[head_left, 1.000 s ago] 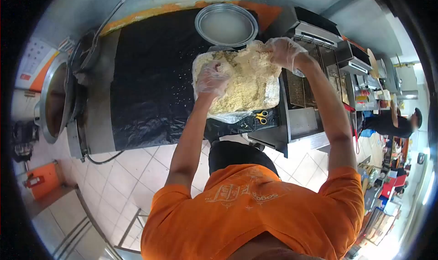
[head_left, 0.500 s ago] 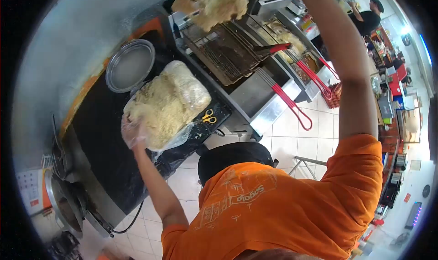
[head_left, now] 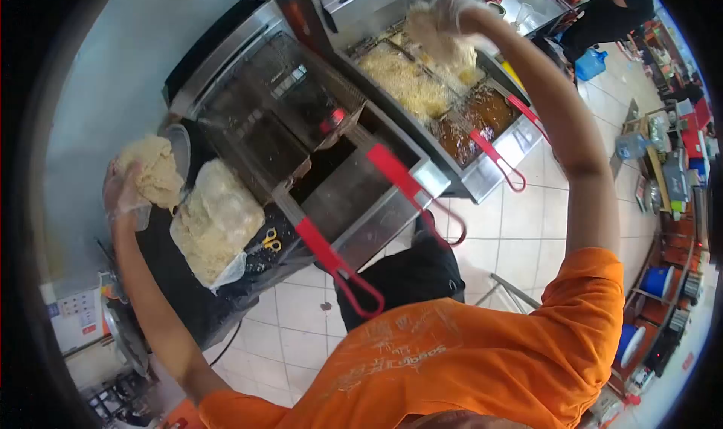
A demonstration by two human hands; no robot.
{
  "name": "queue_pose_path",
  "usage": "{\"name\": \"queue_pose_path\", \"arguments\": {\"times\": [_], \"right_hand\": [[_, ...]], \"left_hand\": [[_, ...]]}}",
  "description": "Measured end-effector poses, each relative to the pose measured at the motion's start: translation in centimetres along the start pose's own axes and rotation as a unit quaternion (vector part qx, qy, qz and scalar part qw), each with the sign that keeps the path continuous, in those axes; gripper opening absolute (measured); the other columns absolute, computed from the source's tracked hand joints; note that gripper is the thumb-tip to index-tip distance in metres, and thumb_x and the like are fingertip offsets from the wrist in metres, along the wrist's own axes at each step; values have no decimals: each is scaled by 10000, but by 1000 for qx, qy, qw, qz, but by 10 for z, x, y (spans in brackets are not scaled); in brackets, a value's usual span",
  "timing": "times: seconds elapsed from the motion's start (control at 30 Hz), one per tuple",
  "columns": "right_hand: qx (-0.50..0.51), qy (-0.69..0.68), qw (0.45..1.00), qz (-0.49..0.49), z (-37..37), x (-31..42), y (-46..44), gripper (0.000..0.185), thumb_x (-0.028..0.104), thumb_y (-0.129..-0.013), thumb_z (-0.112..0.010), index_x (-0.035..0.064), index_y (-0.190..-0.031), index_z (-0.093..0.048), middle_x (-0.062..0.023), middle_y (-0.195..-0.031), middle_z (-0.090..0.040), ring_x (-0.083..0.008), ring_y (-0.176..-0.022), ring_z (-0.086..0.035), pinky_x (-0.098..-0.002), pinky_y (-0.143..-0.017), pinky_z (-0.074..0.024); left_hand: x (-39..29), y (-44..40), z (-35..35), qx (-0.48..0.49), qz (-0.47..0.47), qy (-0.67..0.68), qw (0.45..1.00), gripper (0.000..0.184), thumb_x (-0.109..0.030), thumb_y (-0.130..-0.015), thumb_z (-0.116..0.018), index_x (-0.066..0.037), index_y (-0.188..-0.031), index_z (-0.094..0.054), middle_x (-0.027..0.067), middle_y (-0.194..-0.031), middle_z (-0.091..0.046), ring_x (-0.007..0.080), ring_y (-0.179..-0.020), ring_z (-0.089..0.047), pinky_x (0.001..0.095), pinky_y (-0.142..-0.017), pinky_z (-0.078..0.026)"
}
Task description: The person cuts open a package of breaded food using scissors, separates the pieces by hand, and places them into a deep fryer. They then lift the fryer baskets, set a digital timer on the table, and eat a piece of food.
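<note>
My left hand [head_left: 123,190], in a clear plastic glove, is closed on a large breaded piece [head_left: 154,171] at the left, beside a round metal pan [head_left: 179,146]. Just right of it lies the tray of crumbs [head_left: 202,240], partly covered by clear plastic. Gloved and blurred, my right hand [head_left: 456,16] is over the far fryer [head_left: 476,174]. A pale breaded piece [head_left: 433,33] hangs from its fingers. Below it, foaming pale food [head_left: 405,79] fills the fryer baskets.
Yellow scissors [head_left: 271,240] lie beside the tray on the black-covered table. A nearer fryer holds wire baskets with red handles [head_left: 319,247] sticking out toward me. More red handles [head_left: 489,150] project from the far fryer. Another person [head_left: 611,18] stands at the upper right.
The view has swung toward the fryers. My right hand has left the tray with a breaded piece and is now over the far fryer. My left hand has lifted another piece from the crumbs.
</note>
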State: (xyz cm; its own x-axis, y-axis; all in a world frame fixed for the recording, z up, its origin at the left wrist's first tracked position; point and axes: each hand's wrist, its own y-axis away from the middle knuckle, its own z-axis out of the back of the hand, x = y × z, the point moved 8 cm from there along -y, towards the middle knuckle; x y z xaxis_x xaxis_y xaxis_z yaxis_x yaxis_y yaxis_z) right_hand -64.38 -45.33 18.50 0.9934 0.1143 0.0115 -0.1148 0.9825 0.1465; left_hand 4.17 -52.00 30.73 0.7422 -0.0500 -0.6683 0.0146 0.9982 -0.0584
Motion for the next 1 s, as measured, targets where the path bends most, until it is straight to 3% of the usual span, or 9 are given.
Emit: {"name": "queue_pose_path", "arguments": {"times": [0.13,0.17,0.37,0.43,0.5,0.57,0.7,0.9,1.0], "right_hand": [[9,96,995,-28,-135,-87,-35,312,260,-911,-504,70,-747,-689,-149,-735,-671,-295,-661,-647,-377,-594,-520],[47,163,985,24,-123,-60,-28,230,147,-865,-558,122,-1082,-630,-122,-969,-702,-298,-844,-683,-373,-716,-549],[6,-194,971,-138,-192,-108,-85,309,226,-931,-549,158,-1212,-659,-116,-1242,-648,-243,-1080,-645,-348,-916,-505],[-48,-342,928,-138,-229,-120,-116,230,164,-871,-574,98,-1053,-699,-165,-1031,-701,-325,-948,-676,-372,-809,-535],[12,44,999,30,-182,-77,-93,231,173,-872,-553,77,-1026,-696,-172,-1027,-701,-333,-941,-676,-383,-808,-530],[-2,-89,996,-26,-222,-112,-125,240,176,-865,-549,45,-1008,-691,-179,-1009,-705,-339,-916,-674,-393,-802,-525],[-230,-442,860,-105,-126,-147,-22,353,302,-882,-572,58,-1105,-696,-177,-1007,-707,-321,-939,-678,-400,-839,-515],[-152,-610,768,-124,-78,-133,225,297,258,-935,-619,-13,-1044,-672,-77,-868,-676,-125,-803,-633,-275,-755,-516],[-153,-720,607,-298,-170,-139,339,266,239,-949,-631,-26,-959,-646,-58,-829,-654,-123,-766,-628,-258,-700,-526]], "left_hand": [[-145,-10,-69,37,-51,109,992,452,-232,-866,-721,-20,-1234,-567,104,-1127,-643,195,-982,-640,318,-847,-517],[-179,-14,-84,24,-76,100,992,447,-221,-863,-723,-21,-1232,-569,103,-1113,-647,199,-983,-641,319,-847,-517],[-309,-39,-213,83,-57,53,993,448,-222,-875,-714,-20,-1246,-566,106,-1148,-650,192,-998,-645,315,-870,-525],[-340,-43,-266,135,-88,70,984,424,-184,-867,-730,-28,-1231,-576,105,-1140,-656,188,-979,-648,317,-848,-537],[-353,-52,-321,173,-98,80,977,398,-150,-861,-739,-48,-1216,-590,96,-1112,-669,178,-965,-646,311,-836,-537],[-359,-61,-379,183,-110,8,977,392,-173,-843,-754,-44,-1184,-611,90,-1078,-682,171,-942,-641,301,-839,-523],[-384,-44,-489,223,-153,-133,954,433,-219,-773,-799,-45,-1135,-637,96,-1046,-690,168,-913,-635,313,-824,-505],[-358,-59,-644,230,-186,-173,940,487,-372,-699,-768,-79,-1081,-694,148,-1109,-692,286,-1000,-667,357,-881,-513],[-348,-48,-686,230,-172,-213,934,429,-380,-730,-695,-86,-1041,-716,168,-1141,-678,313,-1040,-656,374,-895,-505]]}}
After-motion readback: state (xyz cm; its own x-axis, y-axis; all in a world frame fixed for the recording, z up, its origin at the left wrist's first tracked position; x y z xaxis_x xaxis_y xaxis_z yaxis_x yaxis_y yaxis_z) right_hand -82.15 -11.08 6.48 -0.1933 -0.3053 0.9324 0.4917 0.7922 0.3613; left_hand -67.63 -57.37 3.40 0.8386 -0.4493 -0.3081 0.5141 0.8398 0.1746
